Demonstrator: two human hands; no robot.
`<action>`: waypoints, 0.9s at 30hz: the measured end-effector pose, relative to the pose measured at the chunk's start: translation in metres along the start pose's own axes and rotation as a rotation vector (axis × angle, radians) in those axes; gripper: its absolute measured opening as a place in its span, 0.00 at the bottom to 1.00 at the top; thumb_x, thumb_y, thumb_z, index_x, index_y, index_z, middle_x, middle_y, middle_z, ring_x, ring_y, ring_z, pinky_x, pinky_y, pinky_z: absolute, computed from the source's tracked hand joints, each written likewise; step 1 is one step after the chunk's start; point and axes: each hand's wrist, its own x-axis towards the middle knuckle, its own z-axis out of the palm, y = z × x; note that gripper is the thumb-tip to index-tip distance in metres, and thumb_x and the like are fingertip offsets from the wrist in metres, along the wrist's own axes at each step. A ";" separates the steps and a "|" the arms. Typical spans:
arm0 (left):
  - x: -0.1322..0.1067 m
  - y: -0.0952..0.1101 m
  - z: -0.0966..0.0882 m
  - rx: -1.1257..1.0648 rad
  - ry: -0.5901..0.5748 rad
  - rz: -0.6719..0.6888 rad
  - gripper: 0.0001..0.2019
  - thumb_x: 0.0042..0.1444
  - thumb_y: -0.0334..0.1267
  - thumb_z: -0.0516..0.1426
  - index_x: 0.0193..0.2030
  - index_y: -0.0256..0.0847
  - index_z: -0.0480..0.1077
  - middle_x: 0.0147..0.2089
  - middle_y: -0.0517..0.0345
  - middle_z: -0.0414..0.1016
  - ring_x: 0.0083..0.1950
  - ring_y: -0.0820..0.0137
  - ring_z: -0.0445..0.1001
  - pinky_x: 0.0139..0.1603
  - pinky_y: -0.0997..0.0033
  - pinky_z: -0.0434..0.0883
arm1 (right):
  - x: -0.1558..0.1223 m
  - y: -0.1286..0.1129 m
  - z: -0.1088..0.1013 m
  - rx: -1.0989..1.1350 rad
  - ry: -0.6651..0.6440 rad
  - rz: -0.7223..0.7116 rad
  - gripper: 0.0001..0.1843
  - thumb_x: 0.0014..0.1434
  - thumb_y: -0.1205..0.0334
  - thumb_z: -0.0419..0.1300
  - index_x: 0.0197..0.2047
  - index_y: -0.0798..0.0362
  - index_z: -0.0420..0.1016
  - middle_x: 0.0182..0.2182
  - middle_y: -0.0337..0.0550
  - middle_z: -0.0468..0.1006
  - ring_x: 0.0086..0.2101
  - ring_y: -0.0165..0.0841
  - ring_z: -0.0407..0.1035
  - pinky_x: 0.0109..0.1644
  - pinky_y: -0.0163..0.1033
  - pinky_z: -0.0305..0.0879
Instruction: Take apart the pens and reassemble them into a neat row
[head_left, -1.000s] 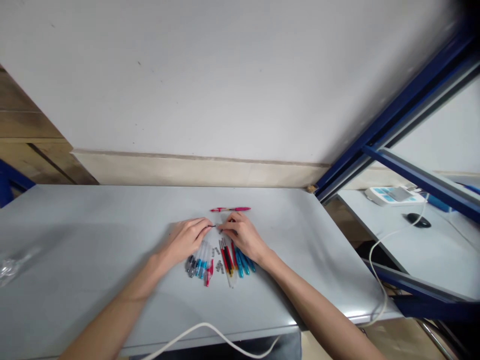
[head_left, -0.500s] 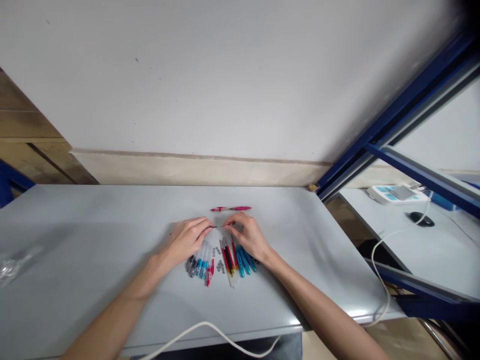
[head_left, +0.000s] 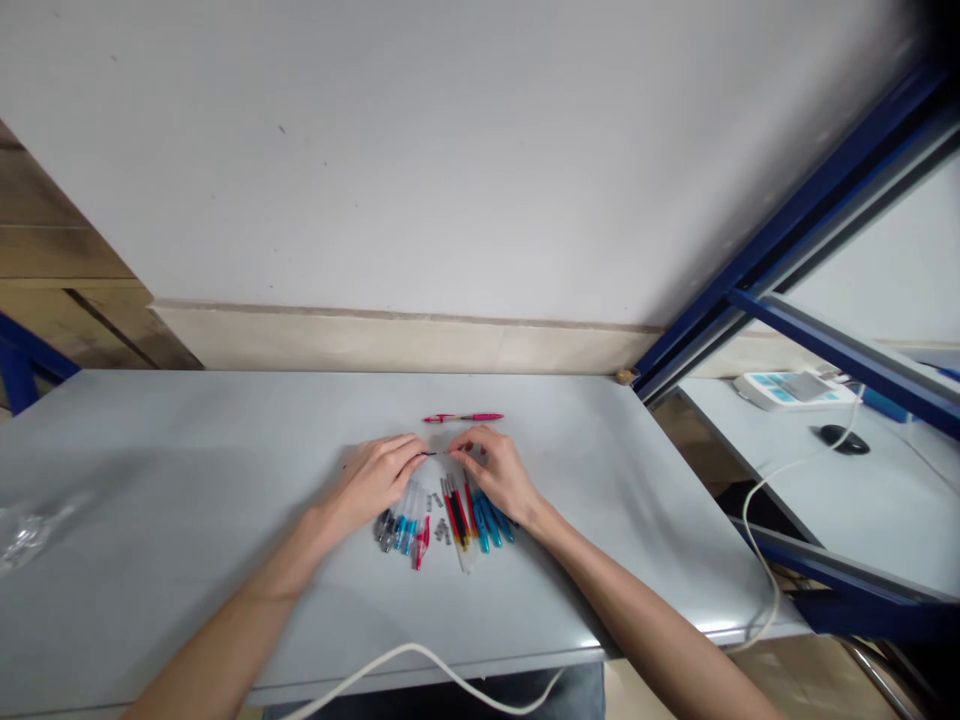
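Observation:
My left hand [head_left: 373, 479] and my right hand [head_left: 497, 473] meet over the grey table [head_left: 225, 470], fingertips pinched together on a thin dark pen part [head_left: 433, 453] held between them. Just beneath the hands lies a cluster of pen pieces: clear barrels with blue and black ends [head_left: 399, 527], red and black refills [head_left: 454, 512], blue caps [head_left: 487, 522] and several small grey springs [head_left: 439, 530]. A whole red pen [head_left: 463, 417] lies crosswise just beyond the fingers.
A white cable [head_left: 420, 660] loops over the table's near edge. Crumpled clear plastic [head_left: 26, 530] lies at far left. To the right stand a blue metal frame [head_left: 795, 230] and a second table with a white device [head_left: 787, 388] and a black mouse [head_left: 844, 437].
The hands stay almost still at the same spot; my right fingers have shifted slightly right along the thin part. The camera view has moved a little.

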 end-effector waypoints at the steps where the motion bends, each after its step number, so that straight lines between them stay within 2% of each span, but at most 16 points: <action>1: 0.000 0.000 0.000 -0.003 -0.001 -0.001 0.13 0.72 0.38 0.48 0.47 0.45 0.74 0.45 0.59 0.79 0.43 0.67 0.77 0.41 0.69 0.68 | 0.000 0.000 0.000 0.000 0.002 0.003 0.06 0.63 0.69 0.61 0.38 0.52 0.79 0.35 0.42 0.80 0.39 0.37 0.71 0.47 0.41 0.65; 13: 0.000 0.004 0.001 -0.028 -0.020 0.017 0.12 0.71 0.38 0.49 0.49 0.46 0.74 0.47 0.57 0.80 0.44 0.66 0.78 0.44 0.68 0.71 | -0.001 -0.002 0.001 0.027 -0.030 -0.036 0.05 0.65 0.65 0.61 0.38 0.52 0.80 0.36 0.44 0.79 0.40 0.38 0.71 0.47 0.42 0.67; 21: 0.001 0.009 0.005 0.019 -0.047 0.072 0.12 0.70 0.46 0.52 0.46 0.44 0.73 0.42 0.58 0.78 0.40 0.67 0.78 0.38 0.71 0.70 | -0.005 -0.006 0.004 0.067 -0.050 -0.021 0.03 0.64 0.65 0.63 0.39 0.51 0.79 0.33 0.40 0.81 0.36 0.35 0.73 0.44 0.39 0.68; 27: 0.001 0.015 0.005 0.071 -0.054 0.097 0.16 0.72 0.45 0.49 0.41 0.42 0.74 0.38 0.57 0.77 0.36 0.68 0.77 0.34 0.71 0.67 | -0.006 -0.011 0.005 0.111 -0.100 -0.030 0.07 0.67 0.62 0.59 0.41 0.51 0.79 0.33 0.40 0.82 0.34 0.34 0.75 0.43 0.37 0.68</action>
